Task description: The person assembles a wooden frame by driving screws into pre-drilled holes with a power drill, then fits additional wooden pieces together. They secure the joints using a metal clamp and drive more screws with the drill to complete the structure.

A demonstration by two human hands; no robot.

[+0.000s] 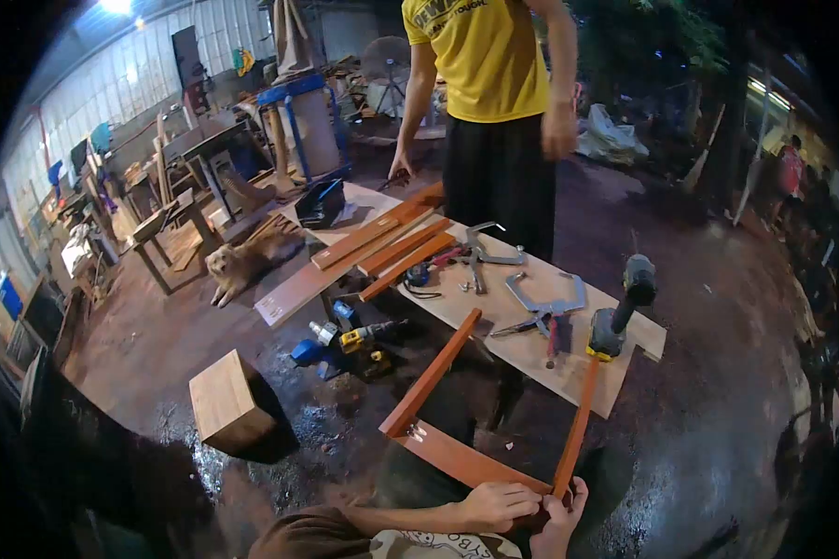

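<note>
A three-sided reddish-brown wooden frame (471,458) rests close over my lap, its two long side pieces reaching toward the worktable. My left hand (500,507) is closed over the near board by its right end. At the right corner, the fingers of my right hand (563,518) pinch around the joint where the upright piece (576,430) meets that board. Small shiny metal pieces (418,433) sit at the frame's left corner. Beyond the right piece's far end, a cordless drill (612,326) stands on the table.
The plywood table (578,370) holds metal clamps (545,296), pliers (531,323), a tape measure (418,275) and wooden strips (373,240). A person in a yellow shirt (480,56) stands behind it. A wooden block (224,396), power tools (350,343) and a dog (252,259) are on the floor.
</note>
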